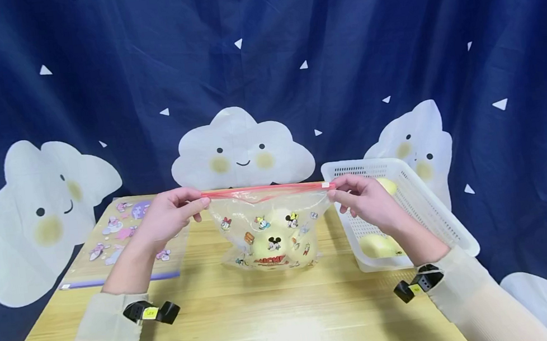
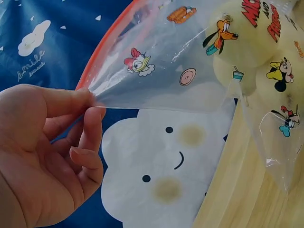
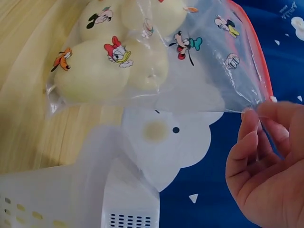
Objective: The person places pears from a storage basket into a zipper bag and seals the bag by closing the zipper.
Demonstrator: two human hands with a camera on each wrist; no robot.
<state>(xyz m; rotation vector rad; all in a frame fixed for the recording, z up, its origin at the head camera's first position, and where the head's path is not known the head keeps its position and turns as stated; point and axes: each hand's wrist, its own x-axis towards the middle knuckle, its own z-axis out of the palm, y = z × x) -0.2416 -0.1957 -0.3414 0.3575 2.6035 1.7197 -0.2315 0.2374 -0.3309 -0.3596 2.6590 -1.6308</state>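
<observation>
A clear zip bag (image 1: 238, 219) with cartoon prints and a red zip strip (image 1: 265, 190) is stretched between both hands. Several pale yellow round fruits (image 3: 90, 71) fill its lower part. My left hand (image 1: 171, 215) pinches the top left corner between thumb and index finger; the left wrist view shows the film gathered at those fingertips (image 2: 88, 97). At the opposite corner, beside the white slider (image 1: 326, 185), my right hand (image 1: 365, 199) pinches the bag the same way. The bag hangs upright over the wooden table, its red edge on top.
A white perforated basket (image 1: 441, 216) with some yellow fruits (image 1: 375, 246) stands at the right, under the right forearm. Another printed zip bag (image 1: 111, 262) with a purple strip lies flat at the left. Behind the table (image 1: 220, 323) hangs a dark blue curtain (image 1: 243, 78) with clouds.
</observation>
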